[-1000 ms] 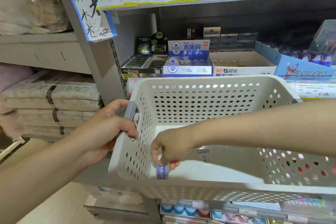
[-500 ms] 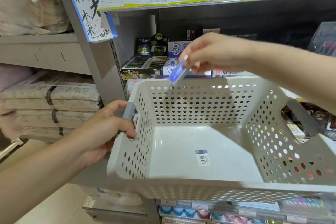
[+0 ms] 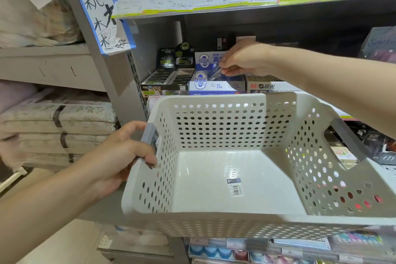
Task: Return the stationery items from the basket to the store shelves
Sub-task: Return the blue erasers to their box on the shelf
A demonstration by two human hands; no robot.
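Basket [image 3: 214,100], white and perforated, now holds nothing but a barcode sticker [image 3: 235,187] on its floor. My left hand [image 3: 116,156] still grips its grey handle [image 3: 149,135]. My right hand [image 3: 244,60] has moved deeper, pinching the small blue item [image 3: 214,73] over the blue-and-white display box [image 3: 216,85] on the shelf.

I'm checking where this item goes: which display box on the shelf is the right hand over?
The blue-and-white box, in the middle; the black box sits left, the M&G box right.
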